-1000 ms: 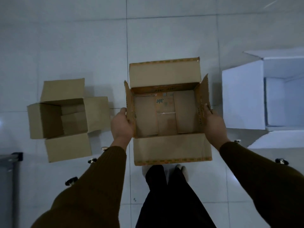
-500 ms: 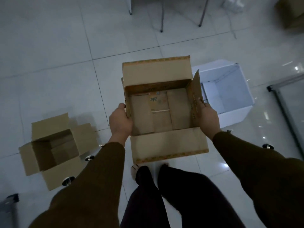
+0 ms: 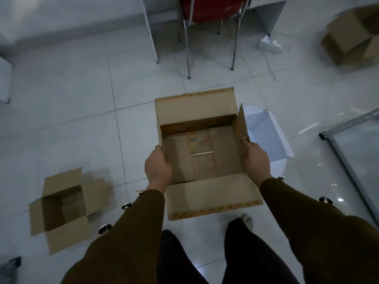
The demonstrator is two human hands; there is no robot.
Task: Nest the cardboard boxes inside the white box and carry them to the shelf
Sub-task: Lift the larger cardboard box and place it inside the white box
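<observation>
I hold an open, empty cardboard box [image 3: 205,160] in the air at the centre of the view, flaps spread. My left hand [image 3: 158,167] grips its left wall and my right hand [image 3: 256,158] grips its right wall and side flap. The open white box [image 3: 266,136] stands on the floor just behind and to the right of it, partly hidden by the held box. A smaller open cardboard box [image 3: 63,206] sits on the floor at lower left, empty.
A red chair with metal legs [image 3: 209,33] and a white desk leg [image 3: 150,31] stand ahead. Another cardboard box [image 3: 352,35] lies at top right. A glass panel in a metal frame [image 3: 352,156] is on the right. A white power strip [image 3: 269,44] lies under the desk.
The held box has risen from the floor and moved right toward the white box, which now sits partly behind it. The view has tilted up; the small box has dropped to lower left.
</observation>
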